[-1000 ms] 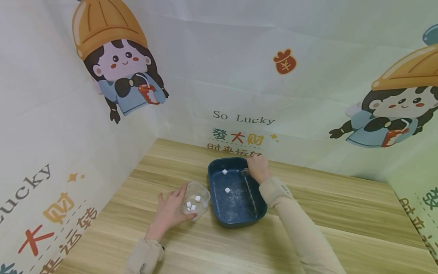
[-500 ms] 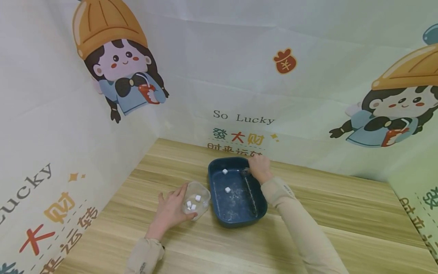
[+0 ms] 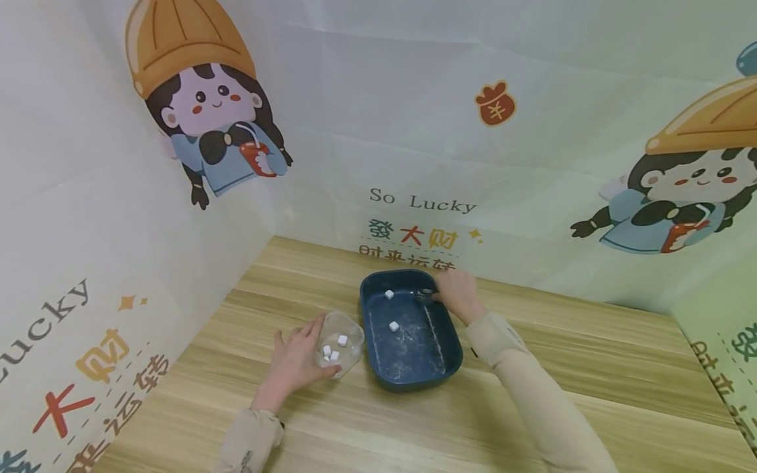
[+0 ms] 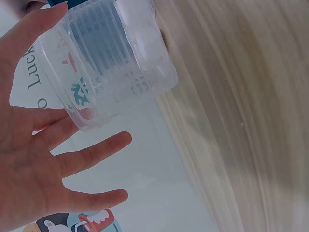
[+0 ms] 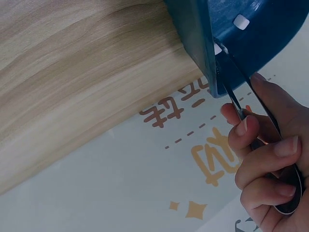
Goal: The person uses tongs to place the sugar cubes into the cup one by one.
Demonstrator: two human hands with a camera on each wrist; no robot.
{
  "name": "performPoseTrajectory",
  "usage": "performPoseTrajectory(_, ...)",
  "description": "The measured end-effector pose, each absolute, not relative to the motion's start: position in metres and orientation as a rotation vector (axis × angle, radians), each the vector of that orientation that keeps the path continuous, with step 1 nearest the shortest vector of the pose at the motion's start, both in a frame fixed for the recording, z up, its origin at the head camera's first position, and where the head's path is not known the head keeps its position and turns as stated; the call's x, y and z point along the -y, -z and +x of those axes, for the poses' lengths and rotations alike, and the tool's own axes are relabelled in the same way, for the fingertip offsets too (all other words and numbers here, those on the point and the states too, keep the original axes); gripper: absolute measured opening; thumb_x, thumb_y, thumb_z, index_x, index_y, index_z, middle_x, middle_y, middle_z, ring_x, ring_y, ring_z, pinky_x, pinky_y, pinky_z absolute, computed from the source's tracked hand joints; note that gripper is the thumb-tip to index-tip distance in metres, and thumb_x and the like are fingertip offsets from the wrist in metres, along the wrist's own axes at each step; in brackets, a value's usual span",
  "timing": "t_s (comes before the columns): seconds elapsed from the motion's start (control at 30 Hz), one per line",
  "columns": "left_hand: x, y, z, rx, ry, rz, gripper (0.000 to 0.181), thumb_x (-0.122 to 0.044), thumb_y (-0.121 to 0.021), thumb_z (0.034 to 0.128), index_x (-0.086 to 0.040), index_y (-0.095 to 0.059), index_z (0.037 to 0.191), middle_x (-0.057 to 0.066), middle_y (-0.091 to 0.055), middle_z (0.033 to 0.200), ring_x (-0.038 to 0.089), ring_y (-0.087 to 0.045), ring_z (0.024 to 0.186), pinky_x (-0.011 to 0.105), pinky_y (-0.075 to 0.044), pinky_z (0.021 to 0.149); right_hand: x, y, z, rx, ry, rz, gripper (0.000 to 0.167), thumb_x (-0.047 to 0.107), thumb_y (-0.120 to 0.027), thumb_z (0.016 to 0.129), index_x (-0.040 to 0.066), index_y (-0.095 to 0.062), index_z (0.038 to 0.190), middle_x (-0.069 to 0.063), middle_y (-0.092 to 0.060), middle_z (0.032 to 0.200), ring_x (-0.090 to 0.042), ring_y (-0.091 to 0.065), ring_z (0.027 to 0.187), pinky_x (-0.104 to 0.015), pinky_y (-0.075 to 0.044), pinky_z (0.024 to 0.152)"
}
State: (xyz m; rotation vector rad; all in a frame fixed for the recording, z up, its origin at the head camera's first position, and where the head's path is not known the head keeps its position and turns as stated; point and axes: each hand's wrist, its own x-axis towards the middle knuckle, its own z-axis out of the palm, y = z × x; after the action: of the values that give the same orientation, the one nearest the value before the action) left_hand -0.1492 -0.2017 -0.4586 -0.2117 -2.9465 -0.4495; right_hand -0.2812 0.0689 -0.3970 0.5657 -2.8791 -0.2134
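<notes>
My left hand (image 3: 294, 362) grips the rim of a clear plastic tub (image 3: 349, 328) between thumb and fingers; in the left wrist view two fingers stretch free of the tub (image 4: 120, 72). Several small white cubes (image 3: 343, 340) lie in it. Beside it stands a dark blue basin (image 3: 408, 361) with white cubes (image 3: 393, 326) on its floor. Over the basin's far right corner, my right hand (image 3: 458, 293) holds metal tongs (image 5: 258, 101), fingers curled round them. Their tips reach inside the basin, near a white cube (image 5: 217, 49) partly hidden by the wall.
Everything stands on a wood-grain tabletop (image 3: 568, 394). Printed white cloth walls (image 3: 331, 131) enclose it at the back and sides, with the back wall close behind the basin.
My right hand has shifted slightly right and nearer, with the tongs moving along. My left hand, the tub and the basin stay in place.
</notes>
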Motion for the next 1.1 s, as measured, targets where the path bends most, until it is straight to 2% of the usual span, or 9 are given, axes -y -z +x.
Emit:
performPoseTrajectory(0.17, 0.201, 0.458, -0.149, 2.945, 0.468, -0.211, 0.101, -0.049, -0.076, 0.059, -0.005, -0.03, 0.138, 0.014, -0.047, 0.133, 0.039, -0.05, 0.111, 0.072, -0.024, 0.092, -0.077, 0.395, -0.27, 2.801, 0.186, 0.631, 0.042, 0.034, -0.076, 0.065, 0.012, -0.044, 0.048, 0.001, -0.047, 0.049, -0.014, -0.046, 0.045, -0.029, -0.037, 0.036)
performPoseTrajectory(0.5, 0.201, 0.458, -0.149, 2.95, 0.469, -0.208, 0.102, -0.049, -0.076, 0.0591, -0.006, -0.029, 0.138, 0.014, -0.046, 0.134, 0.038, -0.05, 0.112, 0.072, -0.023, 0.092, -0.097, 0.394, -0.245, 2.751, 0.111, 0.717, 0.041, 0.034, -0.075, 0.066, 0.011, -0.047, 0.048, -0.001, -0.048, 0.048, -0.014, -0.04, 0.043, -0.028, -0.032, 0.034)
performPoseTrajectory(0.7, 0.201, 0.458, -0.149, 2.958, 0.468, -0.198, 0.102, -0.05, -0.075, 0.0593, -0.006, -0.029, 0.138, 0.013, -0.046, 0.134, 0.038, -0.05, 0.113, 0.072, -0.023, 0.093, -0.107, 0.392, -0.231, 2.755, 0.073, 0.757, 0.048, 0.035, -0.073, 0.069, 0.014, -0.037, 0.045, 0.005, -0.03, 0.045, -0.009, -0.027, 0.044, -0.021, -0.019, 0.036)
performPoseTrajectory(0.77, 0.201, 0.458, -0.149, 2.961, 0.471, -0.193, 0.102, -0.05, -0.075, 0.0593, -0.006, -0.029, 0.139, 0.013, -0.046, 0.134, 0.038, -0.049, 0.113, 0.072, -0.022, 0.093, -0.109, 0.391, -0.225, 2.77, 0.047, 0.759, 0.047, 0.034, -0.072, 0.069, 0.014, -0.038, 0.044, 0.006, -0.027, 0.046, -0.009, -0.025, 0.044, -0.019, -0.017, 0.037)
performPoseTrajectory(0.93, 0.201, 0.458, -0.149, 2.963, 0.47, -0.192, 0.102, -0.05, -0.075, 0.0594, -0.007, -0.029, 0.139, 0.013, -0.046, 0.134, 0.038, -0.049, 0.113, 0.072, -0.022, 0.093, -0.114, 0.386, -0.211, 2.771, 0.016, 0.758, 0.041, 0.035, -0.072, 0.07, 0.013, -0.048, 0.044, 0.007, -0.033, 0.044, -0.008, -0.026, 0.044, -0.019, -0.017, 0.037)
performPoseTrajectory(1.1, 0.201, 0.458, -0.149, 2.959, 0.47, -0.2, 0.101, -0.05, -0.075, 0.0593, -0.006, -0.03, 0.138, 0.013, -0.047, 0.133, 0.038, -0.05, 0.112, 0.072, -0.023, 0.093, -0.12, 0.38, -0.198, 2.765, 0.003, 0.766, 0.041, 0.035, -0.071, 0.07, 0.014, -0.048, 0.044, 0.008, -0.029, 0.043, -0.007, -0.023, 0.043, -0.018, -0.013, 0.038)
